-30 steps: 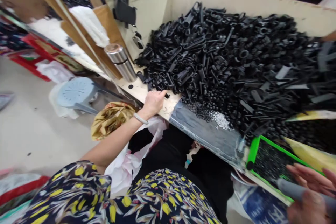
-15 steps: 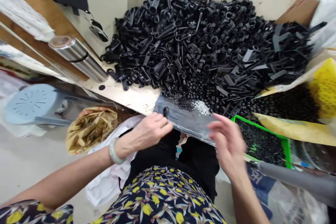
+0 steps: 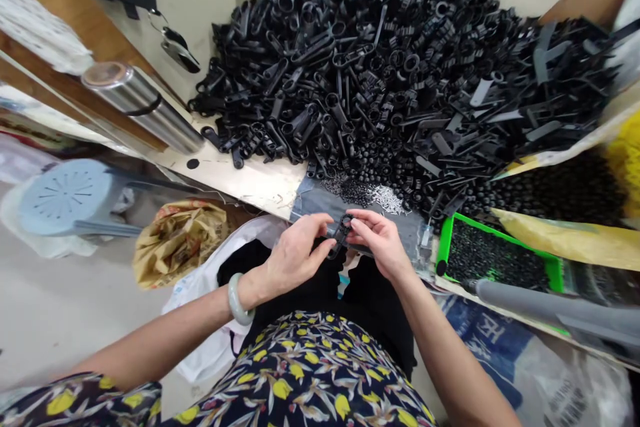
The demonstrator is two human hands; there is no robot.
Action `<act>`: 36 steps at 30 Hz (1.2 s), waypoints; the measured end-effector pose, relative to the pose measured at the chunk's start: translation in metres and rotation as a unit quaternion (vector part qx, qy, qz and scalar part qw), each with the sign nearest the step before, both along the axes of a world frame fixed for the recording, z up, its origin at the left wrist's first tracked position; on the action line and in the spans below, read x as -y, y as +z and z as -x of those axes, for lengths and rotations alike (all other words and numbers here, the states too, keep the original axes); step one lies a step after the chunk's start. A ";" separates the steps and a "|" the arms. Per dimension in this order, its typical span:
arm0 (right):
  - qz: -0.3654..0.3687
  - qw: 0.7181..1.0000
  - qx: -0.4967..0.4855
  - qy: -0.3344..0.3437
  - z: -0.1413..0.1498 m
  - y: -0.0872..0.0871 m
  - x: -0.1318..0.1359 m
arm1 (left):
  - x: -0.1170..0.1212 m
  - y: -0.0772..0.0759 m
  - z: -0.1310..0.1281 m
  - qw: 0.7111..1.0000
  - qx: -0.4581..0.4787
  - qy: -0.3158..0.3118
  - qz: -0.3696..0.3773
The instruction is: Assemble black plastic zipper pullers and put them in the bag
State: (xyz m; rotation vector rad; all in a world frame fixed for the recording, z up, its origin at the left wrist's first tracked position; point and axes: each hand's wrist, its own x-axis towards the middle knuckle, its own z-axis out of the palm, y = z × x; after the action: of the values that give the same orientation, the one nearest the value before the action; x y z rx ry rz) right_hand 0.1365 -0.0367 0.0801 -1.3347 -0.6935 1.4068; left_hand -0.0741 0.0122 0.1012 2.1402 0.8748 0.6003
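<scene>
A small black plastic part point(image 3: 341, 238) is pinched between the fingertips of my left hand point(image 3: 295, 255) and my right hand point(image 3: 379, 242), just in front of the bench edge above my lap. Both hands grip it from opposite sides. Behind them lies a dark grey mat point(image 3: 320, 201) with a scatter of tiny black and silvery pieces point(image 3: 373, 196). A big heap of black plastic parts point(image 3: 380, 73) fills the bench beyond.
A green tray point(image 3: 445, 245) of small black bits sits to the right, with a grey tool handle point(image 3: 550, 307) lying in front. A steel flask point(image 3: 143, 110) leans at the left. A pale stool point(image 3: 65, 197) and a crumpled yellow bag point(image 3: 177, 240) are on the floor.
My view swung from the left side to the bench centre. My left hand left the bench edge, and both hands came together on one black part.
</scene>
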 end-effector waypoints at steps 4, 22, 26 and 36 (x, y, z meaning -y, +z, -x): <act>-0.003 1.000 -0.007 0.011 0.003 -0.002 -0.003 | -0.001 -0.009 -0.011 0.901 0.121 0.002 0.418; -0.314 0.798 0.417 0.303 -0.022 0.003 -0.030 | -0.008 -0.002 -0.008 0.812 0.112 -0.017 0.572; -0.324 0.755 0.456 0.343 -0.022 0.003 -0.033 | -0.008 -0.003 -0.008 0.814 0.104 -0.015 0.571; -0.331 0.763 0.474 0.290 -0.016 -0.008 -0.029 | -0.008 0.001 -0.010 0.808 0.092 0.017 0.582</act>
State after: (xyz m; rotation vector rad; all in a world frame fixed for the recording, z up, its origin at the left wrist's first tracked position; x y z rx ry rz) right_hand 0.1521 -0.0080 0.0720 -1.2042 -2.2075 0.6394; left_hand -0.0645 0.0199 0.1018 0.9241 0.8362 0.1569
